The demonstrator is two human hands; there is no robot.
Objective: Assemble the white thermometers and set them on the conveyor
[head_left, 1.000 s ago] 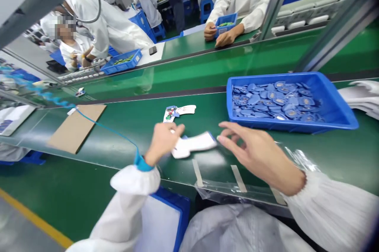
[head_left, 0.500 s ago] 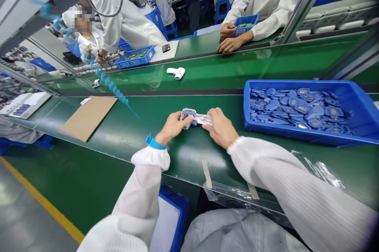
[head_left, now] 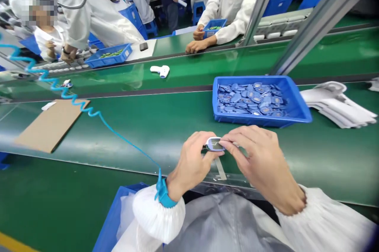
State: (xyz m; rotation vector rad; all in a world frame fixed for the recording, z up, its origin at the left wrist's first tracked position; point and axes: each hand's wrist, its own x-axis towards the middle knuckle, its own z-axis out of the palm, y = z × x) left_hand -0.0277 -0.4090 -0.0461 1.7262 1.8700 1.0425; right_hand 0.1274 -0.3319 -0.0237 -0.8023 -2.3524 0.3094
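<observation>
nothing legible, markings on blue pieces [head_left: 251, 100] too small

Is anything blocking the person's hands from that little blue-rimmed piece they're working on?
Nothing visible does: the blue-rimmed piece is held between the left hand and the right hand. The blue coiled cord runs off from the left wrist, away from it.

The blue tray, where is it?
In the head view, the blue tray sits on the green belt, right of centre, beyond the left hand and right hand pinching a blue part, with white sheets to its right.
</observation>
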